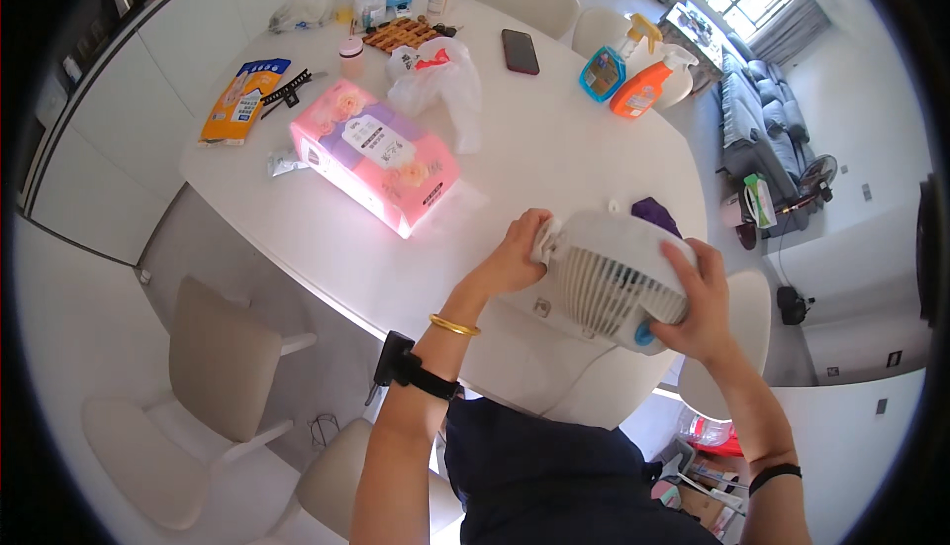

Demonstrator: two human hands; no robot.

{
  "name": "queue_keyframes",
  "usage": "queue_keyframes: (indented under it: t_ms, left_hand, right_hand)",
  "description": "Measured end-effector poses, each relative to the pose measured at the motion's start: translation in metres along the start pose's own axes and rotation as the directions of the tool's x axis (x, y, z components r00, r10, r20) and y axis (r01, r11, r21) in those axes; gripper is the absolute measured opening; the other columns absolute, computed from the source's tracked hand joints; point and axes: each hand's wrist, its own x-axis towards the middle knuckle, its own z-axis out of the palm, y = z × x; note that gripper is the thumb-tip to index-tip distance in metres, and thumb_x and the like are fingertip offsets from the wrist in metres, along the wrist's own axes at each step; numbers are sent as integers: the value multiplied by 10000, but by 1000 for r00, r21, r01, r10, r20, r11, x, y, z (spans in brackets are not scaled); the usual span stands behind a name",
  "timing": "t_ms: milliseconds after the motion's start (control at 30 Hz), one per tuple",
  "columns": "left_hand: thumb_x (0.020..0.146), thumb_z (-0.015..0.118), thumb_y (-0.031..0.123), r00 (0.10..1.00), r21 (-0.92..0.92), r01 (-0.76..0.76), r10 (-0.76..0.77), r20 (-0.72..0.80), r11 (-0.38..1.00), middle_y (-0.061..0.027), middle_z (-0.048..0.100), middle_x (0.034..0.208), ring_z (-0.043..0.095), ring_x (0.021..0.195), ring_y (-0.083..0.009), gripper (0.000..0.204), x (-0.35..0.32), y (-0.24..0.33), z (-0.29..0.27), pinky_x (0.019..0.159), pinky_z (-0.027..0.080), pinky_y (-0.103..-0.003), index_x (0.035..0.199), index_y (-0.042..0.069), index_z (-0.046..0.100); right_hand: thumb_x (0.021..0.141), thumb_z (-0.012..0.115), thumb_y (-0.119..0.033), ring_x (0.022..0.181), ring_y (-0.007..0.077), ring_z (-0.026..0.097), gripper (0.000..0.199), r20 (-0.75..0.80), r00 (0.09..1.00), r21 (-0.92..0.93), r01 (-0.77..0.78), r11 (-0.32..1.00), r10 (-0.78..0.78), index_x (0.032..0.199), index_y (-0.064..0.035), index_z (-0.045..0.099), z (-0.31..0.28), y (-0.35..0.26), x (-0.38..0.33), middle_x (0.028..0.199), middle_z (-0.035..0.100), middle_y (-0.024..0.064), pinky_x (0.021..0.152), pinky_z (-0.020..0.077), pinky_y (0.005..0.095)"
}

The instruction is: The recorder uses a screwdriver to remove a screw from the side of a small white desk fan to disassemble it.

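A small white desk fan [616,278] with a slatted grille is tilted over the near right part of the white table [554,139]. My left hand [517,253] is closed round the bracket at the fan's left side. Against the right side of the housing presses my right hand [701,297], its fingers on top and its thumb near a blue round part [644,333]. A thin white cable trails from beneath the fan toward the table's near edge. Behind the fan lies a dark purple cloth-like thing [654,214], partly hidden.
A pink tissue pack [374,154], a white plastic bag [435,90] and an orange pouch [245,99] lie left. Farther back are a phone [520,52], a blue spray bottle [604,72] and an orange spray bottle [643,88]. Chairs [223,357] surround the table.
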Motion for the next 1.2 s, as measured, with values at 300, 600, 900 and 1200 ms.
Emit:
queue_keyframes:
  t_ms: [300, 600, 900, 1200]
  left_hand:
    - [707, 563, -46, 1000, -33, 20, -19, 10, 999, -180, 463, 1228, 401, 1220, -361, 619, -2, -4, 1, 1058, 340, -419, 1284, 55, 363]
    - [727, 501, -88, 998, -150, 57, -53, 31, 987, -144, 426, 1332, 366, 1323, -260, 683, -4, -3, -2, 1082, 308, -346, 1361, 64, 299]
    - [717, 468, -120, 999, -149, 22, -16, 43, 989, -182, 290, 1514, 231, 1434, -297, 872, 1, -3, 5, 1142, 230, -354, 1507, 61, 146]
    - [716, 474, -104, 999, -70, 42, -41, 22, 997, -182, 342, 1479, 297, 1401, -292, 802, 0, -7, 7, 1078, 324, -329, 1474, 44, 259]
  right_hand:
    - [479, 730, -144, 1108, 378, 490, 807, -190, 968, 143, -139, 980, 165, 1273, -121, 585, 12, 2, 7, 1225, 476, 217, 938, 437, 443]
    - [522, 761, -227, 1107, 369, 484, 772, -171, 969, 30, -178, 984, 180, 1272, -178, 586, 22, -6, 40, 1214, 503, 188, 948, 412, 444]
    - [550, 732, -248, 1122, 382, 502, 722, -121, 948, 89, -284, 955, 293, 1259, -206, 602, 26, 12, 46, 1210, 528, 203, 974, 421, 437]
    - [559, 728, -240, 1122, 359, 509, 704, -122, 968, 118, -205, 972, 219, 1251, -199, 606, 30, 22, 45, 1210, 540, 196, 974, 424, 421]
